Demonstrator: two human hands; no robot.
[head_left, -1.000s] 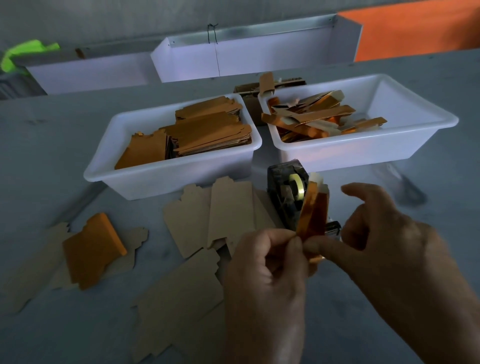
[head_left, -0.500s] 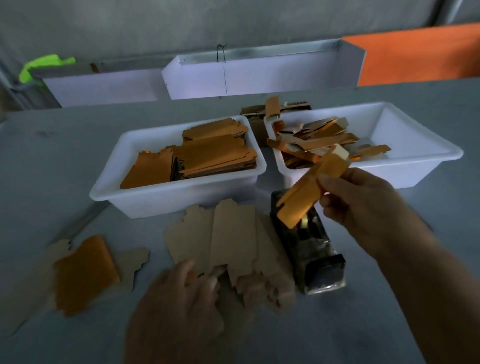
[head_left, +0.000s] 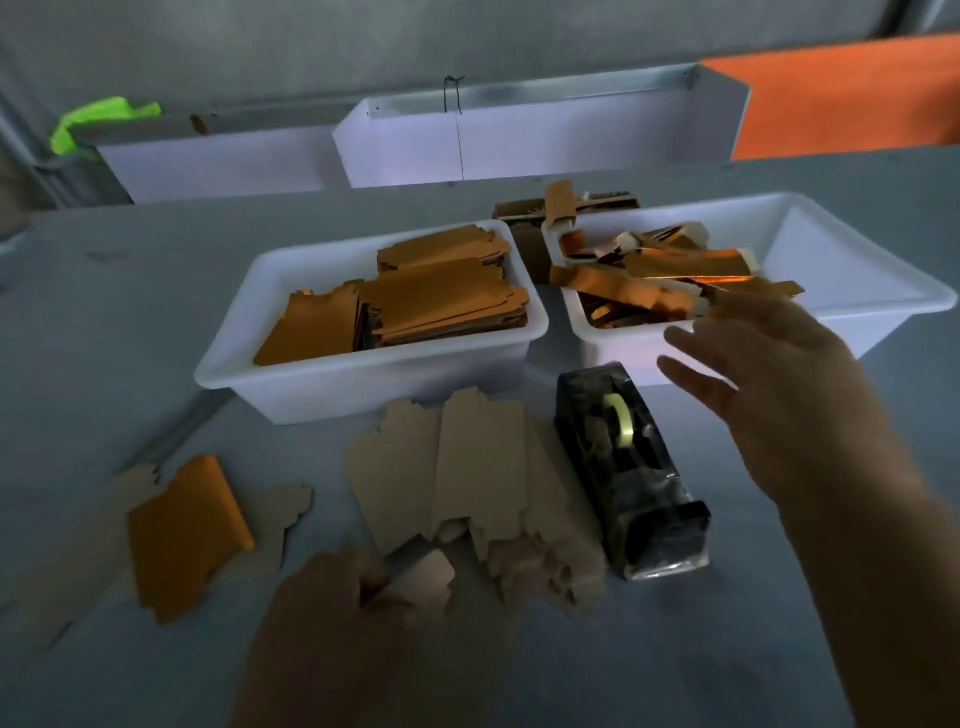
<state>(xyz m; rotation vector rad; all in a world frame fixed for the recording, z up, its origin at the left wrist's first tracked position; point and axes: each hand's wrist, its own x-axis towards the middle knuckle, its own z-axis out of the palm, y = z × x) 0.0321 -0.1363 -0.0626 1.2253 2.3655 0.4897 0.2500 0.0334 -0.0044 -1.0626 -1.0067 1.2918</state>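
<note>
Worktable (head_left: 104, 338) carries two white tubs side by side, a fan of flat blanks and a tape dispenser.

Left tub (head_left: 363, 395) holds a stack of flat gold-faced card blanks (head_left: 441, 301). It is unchanged across the last second.

Right tub (head_left: 883, 306) holds the folded gold sleeves (head_left: 649, 275), heaped loosely at its near left end. One blurred sleeve (head_left: 763, 287) lies on the heap just off the right fingertips. I judge it to be the piece held in both hands beside the dispenser a second ago and carried up by the right hand half a second ago.

Kraft-side blanks (head_left: 478, 457) lie fanned on the table between the left tub and the person. Position as before.

Tape dispenser (head_left: 628, 467) stands just right of the fan, not moved.

Right hand (head_left: 779, 384) hovers over the near rim of the right tub, now empty, fingers straight and spread. The drop is complete.

Left hand (head_left: 332, 623) has left the sleeve and come down to the near edge of the fan. Its thumb sits against the tabbed blank (head_left: 421, 577) nearest the person. The hand is dark and blurred, so I cannot tell whether it already pinches the card.

Finding: one sleeve is finished and binned, and the cycle restarts with this next blank. The right hand is free to return for folding and taping.
</note>
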